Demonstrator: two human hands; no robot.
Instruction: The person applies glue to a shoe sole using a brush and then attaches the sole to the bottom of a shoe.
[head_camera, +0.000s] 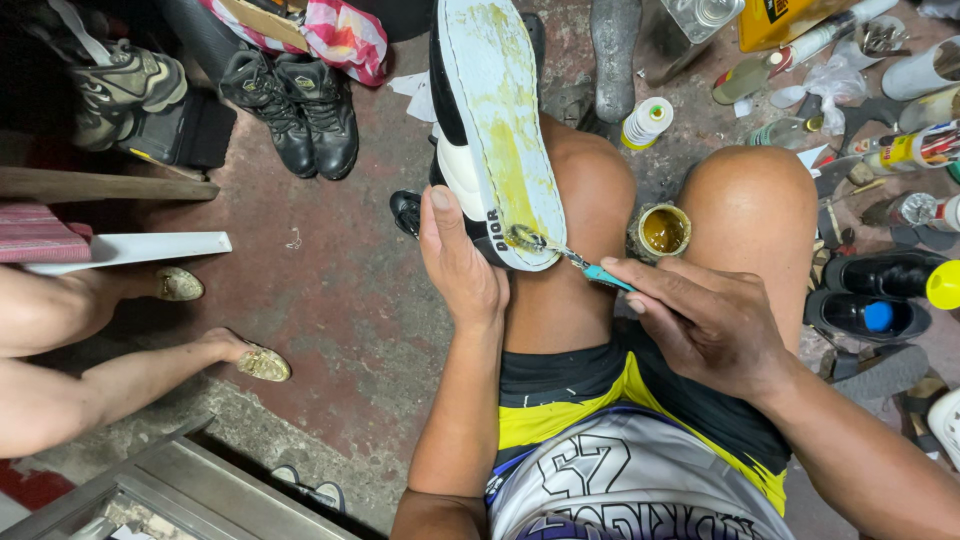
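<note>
At the far left of the floor (330, 300) another person's bare legs reach in, their feet in gold slippers (262, 362), well apart from me. Beyond them, toward the top edge, a pair of black boots (292, 105) stands upright beside a worn grey sneaker (125, 85).

My left hand (458, 265) is wrapped around the heel end of a black-and-white sneaker (490, 120), thumb up along its side, fingers closed behind it. I hold it sole-up and leaned against my left knee, so the pale sole faces me flat and steady; yellowish glue is smeared down its middle.

My right hand (705, 320) pinches a small brush with a teal handle (575, 260), its bristles touching the sole at the heel edge, just beside my left thumb. Gripping low on the handle lets me work the tip precisely along the rim.

Between my knees, on the floor, sits an open tin of amber glue (663, 230), near enough for the brush to dip. A white bottle with a yellow band (647, 122) lies beyond it. At the right edge of the floor are crowded bottles, tubes and black shoes (870, 295), one with a yellow cap resting on it.
</note>
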